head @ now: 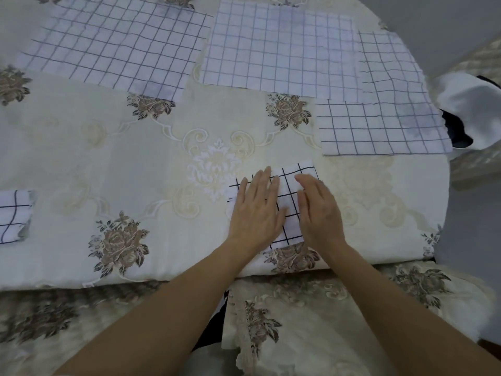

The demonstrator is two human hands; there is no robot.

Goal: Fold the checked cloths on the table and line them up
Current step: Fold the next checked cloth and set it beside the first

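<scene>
Under both flat hands' fingers (267, 183), folded checked cloth (288, 196) (small), table (135, 158)

Both hands are lying flat on a small folded white cloth with dark checks (287, 196) near the front edge of the surface (135, 158), which is wearing a cream floral tablecloth. Left hand (254, 210) and right hand (318, 210) are pressing side by side, fingers straight. Four larger unfolded checked cloths (279, 47) are lying spread along the far side and right, and another folded checked cloth (13, 215) is sitting at the far left edge.
</scene>
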